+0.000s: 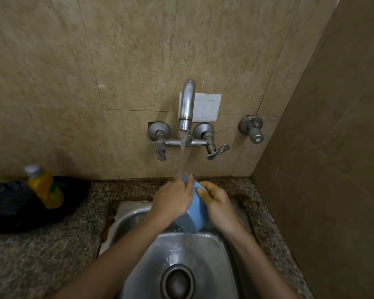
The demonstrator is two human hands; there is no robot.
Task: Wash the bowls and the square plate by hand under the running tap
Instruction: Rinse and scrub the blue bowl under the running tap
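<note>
right hand [216, 201] grips smooth blue bowl [193, 214] | left hand [173, 199] — blurred — seemingly clasps rim

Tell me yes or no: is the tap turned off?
No, water runs from the tap onto the blue bowl held over the sink.

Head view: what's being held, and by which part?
The blue bowl, held in both hands under the tap stream. The left hand grips its left side up to the rim; the right hand wraps its right wall.

A home kitchen — steel sink [214, 253], wall tap [187, 104], granite counter [52, 244].
</note>
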